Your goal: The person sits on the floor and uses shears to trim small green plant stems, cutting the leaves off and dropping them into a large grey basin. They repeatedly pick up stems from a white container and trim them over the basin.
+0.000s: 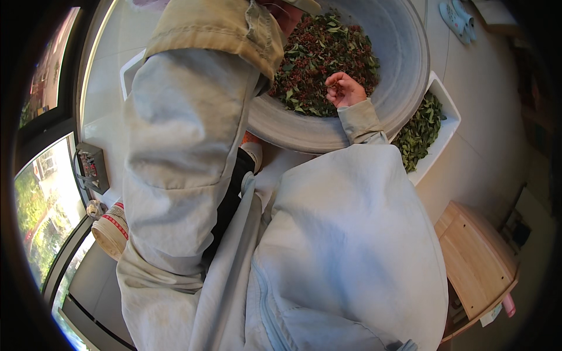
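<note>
A wide grey basin (401, 57) stands before me, with a heap of red Sichuan pepper-like berries and green leaves (327, 55) in it. My right hand (349, 91) is over the near right part of the heap. Its fingers are curled around a small reddish berry cluster (336, 89). My left arm reaches up the left side of the view, close to the camera, in a pale sleeve with a tan cuff (206, 26). Only a shaded bit of my left hand (287, 19) shows past the cuff, beside a pale object (305, 5) that I cannot identify; its grip is hidden.
A white box (448, 114) of green leaves (421, 131) sits right of the basin. Further off are light blue clogs (456, 22) and a wooden stool (478, 259). A white bucket (109, 230) and a dark container (92, 169) stand by the window at left.
</note>
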`<state>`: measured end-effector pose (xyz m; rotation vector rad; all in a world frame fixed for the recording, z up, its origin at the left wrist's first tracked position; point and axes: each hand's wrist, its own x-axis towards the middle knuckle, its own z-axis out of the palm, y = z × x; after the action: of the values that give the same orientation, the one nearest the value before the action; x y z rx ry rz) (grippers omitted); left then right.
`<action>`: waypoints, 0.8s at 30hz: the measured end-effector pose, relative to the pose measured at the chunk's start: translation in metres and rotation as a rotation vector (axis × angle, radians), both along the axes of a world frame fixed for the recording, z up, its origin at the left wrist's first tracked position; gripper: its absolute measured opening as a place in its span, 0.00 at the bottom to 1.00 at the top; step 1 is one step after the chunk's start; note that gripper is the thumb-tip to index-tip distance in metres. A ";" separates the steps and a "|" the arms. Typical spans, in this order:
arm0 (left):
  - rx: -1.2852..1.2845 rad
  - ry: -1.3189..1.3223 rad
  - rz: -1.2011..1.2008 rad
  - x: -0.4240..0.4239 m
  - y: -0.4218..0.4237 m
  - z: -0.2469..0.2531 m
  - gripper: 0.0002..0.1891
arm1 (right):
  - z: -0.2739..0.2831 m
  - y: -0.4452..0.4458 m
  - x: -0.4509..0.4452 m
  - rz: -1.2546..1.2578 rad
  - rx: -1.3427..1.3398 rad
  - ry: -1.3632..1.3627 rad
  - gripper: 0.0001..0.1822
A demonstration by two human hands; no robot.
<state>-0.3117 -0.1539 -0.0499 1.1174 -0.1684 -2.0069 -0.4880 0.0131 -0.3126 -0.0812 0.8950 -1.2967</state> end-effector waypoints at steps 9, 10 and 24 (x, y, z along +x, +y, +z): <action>0.033 0.029 -0.008 0.000 0.000 0.000 0.03 | -0.006 -0.030 0.009 0.273 0.189 1.441 0.09; 0.036 0.025 -0.016 0.000 0.002 0.000 0.03 | -0.005 -0.032 0.011 0.324 0.164 1.557 0.09; 0.021 0.026 -0.048 0.000 -0.004 -0.006 0.03 | 0.007 -0.005 -0.011 -0.021 -0.111 0.015 0.04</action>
<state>-0.3116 -0.1578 -0.0557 1.1093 -0.1625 -2.0694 -0.4986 0.0084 -0.3060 -0.1694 0.8387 -1.3661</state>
